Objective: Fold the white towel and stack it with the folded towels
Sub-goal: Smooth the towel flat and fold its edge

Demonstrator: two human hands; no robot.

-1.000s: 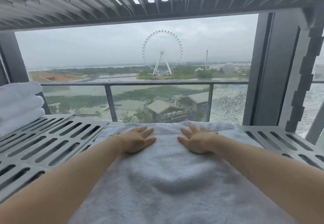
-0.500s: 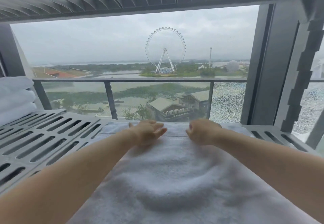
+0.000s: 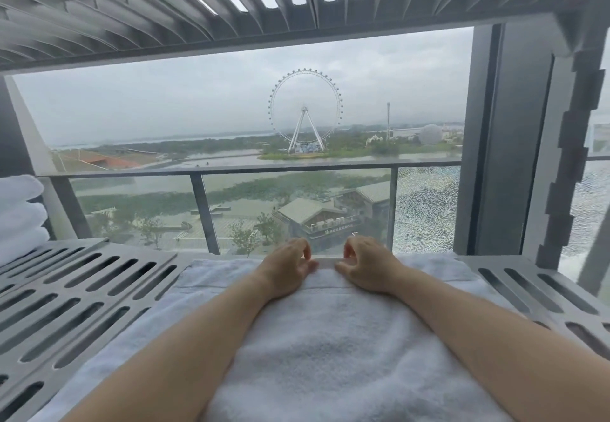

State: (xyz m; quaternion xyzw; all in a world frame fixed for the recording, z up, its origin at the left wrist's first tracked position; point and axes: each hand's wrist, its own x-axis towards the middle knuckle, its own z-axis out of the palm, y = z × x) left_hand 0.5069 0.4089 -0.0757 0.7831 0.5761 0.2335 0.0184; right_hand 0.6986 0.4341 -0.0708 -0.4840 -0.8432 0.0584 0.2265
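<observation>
Just changed: left hand (image 3: 290,268) and right hand (image 3: 366,268), flat before, now curled.
Grip: both narrow, pinching far hem.
Towel: white towel (image 3: 330,355) spread on worktop (image 3: 82,289).
Stack: folded towels (image 3: 19,217) far left.
Meaning: first fold probably starting.

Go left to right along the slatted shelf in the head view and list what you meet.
Stack of folded towels → left hand → right hand, both hands at the far edge of the white towel.

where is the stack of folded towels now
In the head view the folded towels are stacked at the far left edge, on the slatted grey shelf, left of the white towel spread in the middle.
</observation>
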